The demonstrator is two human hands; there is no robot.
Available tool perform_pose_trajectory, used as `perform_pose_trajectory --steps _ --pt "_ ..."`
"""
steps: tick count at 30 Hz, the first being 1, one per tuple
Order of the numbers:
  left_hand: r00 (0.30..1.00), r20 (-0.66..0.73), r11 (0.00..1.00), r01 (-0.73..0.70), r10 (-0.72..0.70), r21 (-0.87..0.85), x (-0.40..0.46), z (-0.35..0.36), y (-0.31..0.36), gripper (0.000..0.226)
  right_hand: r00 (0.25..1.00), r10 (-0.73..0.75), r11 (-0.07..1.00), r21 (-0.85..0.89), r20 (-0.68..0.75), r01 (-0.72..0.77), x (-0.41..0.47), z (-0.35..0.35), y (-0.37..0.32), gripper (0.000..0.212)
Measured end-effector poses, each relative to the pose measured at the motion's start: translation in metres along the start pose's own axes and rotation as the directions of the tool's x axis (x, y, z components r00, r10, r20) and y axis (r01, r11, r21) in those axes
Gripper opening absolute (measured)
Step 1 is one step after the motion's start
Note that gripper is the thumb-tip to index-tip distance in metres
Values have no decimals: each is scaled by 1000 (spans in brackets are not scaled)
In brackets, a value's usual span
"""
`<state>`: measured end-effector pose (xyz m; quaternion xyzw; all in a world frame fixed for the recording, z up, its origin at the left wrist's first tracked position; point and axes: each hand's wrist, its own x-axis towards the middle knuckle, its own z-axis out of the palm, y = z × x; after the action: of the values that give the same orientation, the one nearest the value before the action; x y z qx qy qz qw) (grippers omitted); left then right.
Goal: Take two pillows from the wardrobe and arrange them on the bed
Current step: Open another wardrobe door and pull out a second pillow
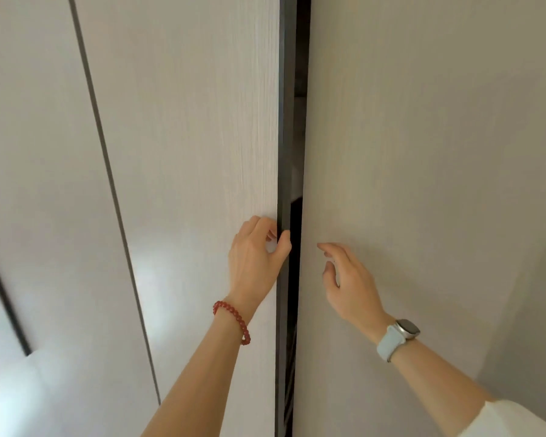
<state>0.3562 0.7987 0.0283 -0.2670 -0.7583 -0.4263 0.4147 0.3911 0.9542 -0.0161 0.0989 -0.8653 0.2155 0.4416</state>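
I face a tall wardrobe with pale wood-grain doors. My left hand [257,250], with a red bead bracelet on its wrist, grips the dark vertical edge [285,137] of the left door [183,127]. That door stands slightly ajar, and a narrow dark gap [299,152] shows between it and the right door [423,152]. My right hand [347,279], with a pale watch on its wrist, hovers in front of the right door near its inner edge, fingers apart and holding nothing. No pillows or bed are in view; the inside of the wardrobe is almost wholly hidden.
Further wardrobe panels [38,152] with thin dark seams run off to the left. A plain wall or side panel [536,310] closes the right side.
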Motion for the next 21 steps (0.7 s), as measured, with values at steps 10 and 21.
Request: perform_pose_trajectory --steps 10,21 --pt "998 -56 999 -28 27 -17 -53 -136 -2 12 941 -322 891 371 105 264 -65 41 -125 51" --pt "880 -454 915 289 -138 281 -105 -253 -33 34 805 -583 688 593 108 419 -62 97 -247 47"
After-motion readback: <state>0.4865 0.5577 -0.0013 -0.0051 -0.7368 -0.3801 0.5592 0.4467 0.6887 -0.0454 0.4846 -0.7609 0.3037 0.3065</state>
